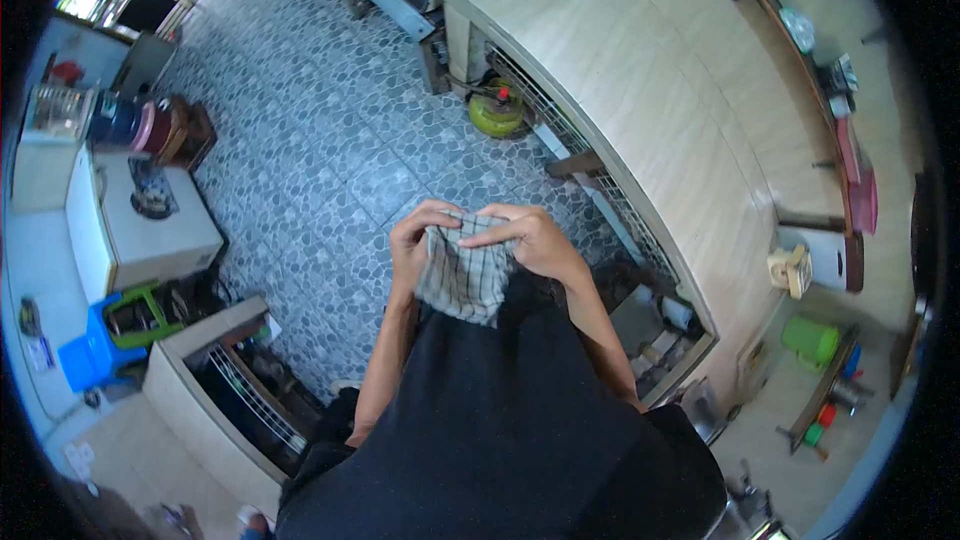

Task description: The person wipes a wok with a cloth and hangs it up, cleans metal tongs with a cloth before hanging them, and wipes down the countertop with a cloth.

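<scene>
- The checked cloth (pixel 464 282) hangs between both hands, in front of the black shirt (pixel 500 420) and above the tiled floor (pixel 320 160); it is creased and its lower part droops freely.
- The left hand (pixel 410 240) pinches the upper left part, thumb towards the middle; its fingers are closed on the fabric.
- The right hand (pixel 541 245) grips the upper right part, its fingers (pixel 495 233) reaching across the front face; the hands nearly meet.
- It looks light, soft and limp, unlikely to slip or break; it should fold easily but hold no shape alone; the edges or corners seem the best hold, one per hand.
- The pale bench (pixel 640 50) stands to the right, well apart from the cloth.
</scene>
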`<state>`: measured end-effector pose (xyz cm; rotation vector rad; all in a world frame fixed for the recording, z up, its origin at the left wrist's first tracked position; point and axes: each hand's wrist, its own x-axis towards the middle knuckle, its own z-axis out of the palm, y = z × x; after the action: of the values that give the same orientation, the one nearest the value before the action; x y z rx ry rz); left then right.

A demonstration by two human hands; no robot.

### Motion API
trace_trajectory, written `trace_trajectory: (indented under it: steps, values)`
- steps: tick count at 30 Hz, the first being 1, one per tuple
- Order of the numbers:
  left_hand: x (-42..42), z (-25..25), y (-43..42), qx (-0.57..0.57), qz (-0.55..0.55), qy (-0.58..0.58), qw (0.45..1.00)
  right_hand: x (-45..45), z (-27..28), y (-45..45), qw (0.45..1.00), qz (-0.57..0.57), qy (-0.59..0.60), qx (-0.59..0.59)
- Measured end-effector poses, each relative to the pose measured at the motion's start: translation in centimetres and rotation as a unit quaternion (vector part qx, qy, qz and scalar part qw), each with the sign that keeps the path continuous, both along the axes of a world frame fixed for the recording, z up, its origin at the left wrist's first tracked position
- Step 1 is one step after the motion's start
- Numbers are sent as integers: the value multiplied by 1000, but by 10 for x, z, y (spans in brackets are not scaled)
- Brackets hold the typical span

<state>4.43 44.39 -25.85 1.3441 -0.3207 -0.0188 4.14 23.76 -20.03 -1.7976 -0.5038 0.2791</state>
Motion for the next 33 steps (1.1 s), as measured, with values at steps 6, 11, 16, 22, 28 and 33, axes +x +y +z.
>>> trace_trajectory:
  steps: [6,11,16,22,28,33]
  values:
    - [14,1,16,-208,-149,327,910,-13,-10,13,989,-142,14,-35]
    - [15,-18,21,125,-195,207,951,-30,-28,23,979,-183,85,30]
    - [23,-20,5,150,-150,207,955,-51,-59,35,913,-263,226,214]
    - [47,-37,-38,362,-280,-149,877,-80,-123,-5,896,-329,289,70]
    - [85,-179,-12,530,-293,-112,788,-111,-175,-160,804,-513,286,-92]
    - [73,-297,80,604,-272,126,739,-127,-147,-324,706,-524,222,-420]
